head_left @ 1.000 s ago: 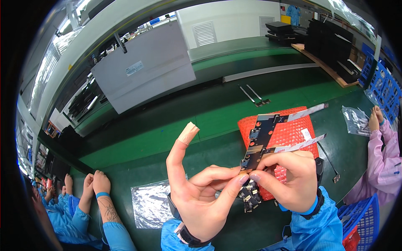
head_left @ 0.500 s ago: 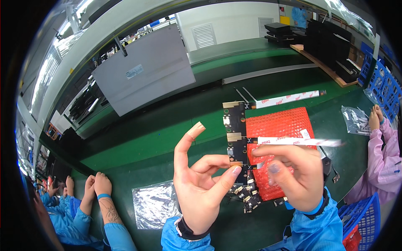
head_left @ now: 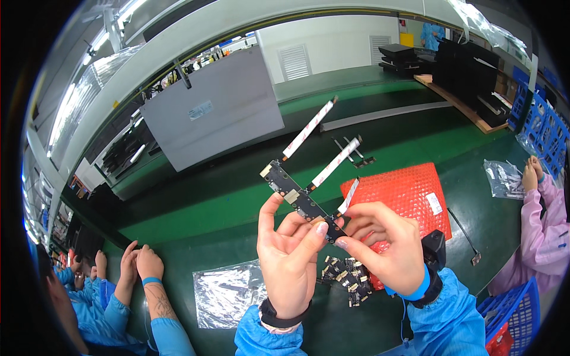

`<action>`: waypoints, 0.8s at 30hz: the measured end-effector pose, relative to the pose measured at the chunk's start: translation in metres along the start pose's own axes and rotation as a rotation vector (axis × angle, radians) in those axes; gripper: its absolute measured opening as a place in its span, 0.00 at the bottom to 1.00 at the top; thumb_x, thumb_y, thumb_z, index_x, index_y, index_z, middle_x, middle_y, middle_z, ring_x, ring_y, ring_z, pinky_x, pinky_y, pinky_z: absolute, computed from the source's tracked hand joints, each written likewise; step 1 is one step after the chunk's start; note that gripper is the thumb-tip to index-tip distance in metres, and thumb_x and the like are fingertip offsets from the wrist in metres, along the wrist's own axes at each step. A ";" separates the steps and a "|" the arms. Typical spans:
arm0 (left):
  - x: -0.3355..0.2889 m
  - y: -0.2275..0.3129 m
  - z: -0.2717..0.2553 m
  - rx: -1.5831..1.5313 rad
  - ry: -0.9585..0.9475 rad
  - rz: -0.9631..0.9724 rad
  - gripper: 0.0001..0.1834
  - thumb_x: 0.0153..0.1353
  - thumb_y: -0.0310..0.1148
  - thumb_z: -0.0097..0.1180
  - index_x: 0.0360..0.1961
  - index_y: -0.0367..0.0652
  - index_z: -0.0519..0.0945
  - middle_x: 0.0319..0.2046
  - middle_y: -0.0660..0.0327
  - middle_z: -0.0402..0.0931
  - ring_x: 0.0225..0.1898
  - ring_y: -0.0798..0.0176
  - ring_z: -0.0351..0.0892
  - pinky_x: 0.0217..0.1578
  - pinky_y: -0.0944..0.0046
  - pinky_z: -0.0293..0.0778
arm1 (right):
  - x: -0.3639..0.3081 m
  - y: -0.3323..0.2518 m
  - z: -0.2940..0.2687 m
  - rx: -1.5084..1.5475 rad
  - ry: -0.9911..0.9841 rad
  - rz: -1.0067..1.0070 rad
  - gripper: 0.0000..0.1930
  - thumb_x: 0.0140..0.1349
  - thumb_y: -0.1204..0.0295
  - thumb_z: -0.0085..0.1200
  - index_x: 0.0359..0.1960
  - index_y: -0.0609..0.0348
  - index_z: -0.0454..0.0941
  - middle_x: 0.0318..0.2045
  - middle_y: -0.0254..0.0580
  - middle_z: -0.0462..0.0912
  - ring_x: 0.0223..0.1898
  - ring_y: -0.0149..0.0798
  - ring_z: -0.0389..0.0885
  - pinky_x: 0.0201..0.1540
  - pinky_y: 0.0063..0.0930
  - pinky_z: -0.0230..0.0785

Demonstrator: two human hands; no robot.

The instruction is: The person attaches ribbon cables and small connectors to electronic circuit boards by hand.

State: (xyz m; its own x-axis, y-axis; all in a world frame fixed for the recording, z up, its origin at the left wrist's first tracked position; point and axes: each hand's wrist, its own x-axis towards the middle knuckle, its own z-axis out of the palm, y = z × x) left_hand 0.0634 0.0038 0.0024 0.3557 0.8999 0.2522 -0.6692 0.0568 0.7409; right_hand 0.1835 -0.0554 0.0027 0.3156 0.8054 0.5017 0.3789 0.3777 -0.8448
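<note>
Between my hands a black circuit board strip (head_left: 295, 194) slants from upper left to lower right. Three flat ribbon cables with white backing, a far one (head_left: 309, 130), a middle one (head_left: 336, 162) and a shorter near one (head_left: 349, 196), stick out from its far edge. My left hand (head_left: 288, 261) pinches the board's lower part between thumb and fingers. At its lower right end my right hand (head_left: 389, 243) is closed, thumb against the board, its other fingers curled behind. Under my hands lies a pile of small black boards (head_left: 350, 282).
A red bubble-wrap bag (head_left: 404, 190) lies beyond my right hand. A clear plastic bag (head_left: 228, 296) is at left, loose cables (head_left: 356, 155) farther off. Co-workers' hands rest at left (head_left: 139, 261) and right (head_left: 531, 172). A blue basket (head_left: 516, 314) stands at lower right.
The board has turned from upright to slanting, and its cables now point up and right instead of rightward. My right hand has moved from the nearest cable to the board's lower end.
</note>
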 end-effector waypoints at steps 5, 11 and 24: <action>0.004 -0.007 -0.006 0.144 0.001 0.051 0.32 0.51 0.17 0.51 0.57 0.37 0.53 0.41 0.49 0.71 0.39 0.55 0.77 0.41 0.59 0.75 | 0.000 0.006 -0.001 0.207 -0.122 0.214 0.05 0.53 0.80 0.56 0.30 0.70 0.75 0.23 0.43 0.80 0.25 0.30 0.81 0.27 0.19 0.74; 0.005 -0.008 -0.007 0.164 -0.022 0.029 0.32 0.51 0.16 0.51 0.56 0.37 0.53 0.37 0.49 0.73 0.37 0.55 0.78 0.39 0.60 0.76 | 0.000 0.006 -0.003 0.177 -0.162 0.226 0.04 0.53 0.82 0.55 0.29 0.71 0.74 0.24 0.45 0.80 0.26 0.31 0.81 0.29 0.20 0.75; 0.005 -0.006 -0.007 0.144 -0.007 0.073 0.32 0.51 0.14 0.53 0.55 0.37 0.53 0.34 0.48 0.75 0.34 0.56 0.79 0.37 0.61 0.77 | 0.002 0.013 0.000 0.182 -0.178 0.152 0.08 0.53 0.74 0.58 0.27 0.68 0.75 0.20 0.40 0.80 0.22 0.27 0.80 0.25 0.19 0.72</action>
State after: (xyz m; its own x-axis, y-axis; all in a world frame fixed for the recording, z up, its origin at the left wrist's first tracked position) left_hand 0.0647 0.0105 -0.0050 0.3141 0.8965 0.3124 -0.5932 -0.0717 0.8019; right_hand 0.1887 -0.0491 -0.0077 0.1929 0.9204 0.3402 0.1718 0.3097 -0.9352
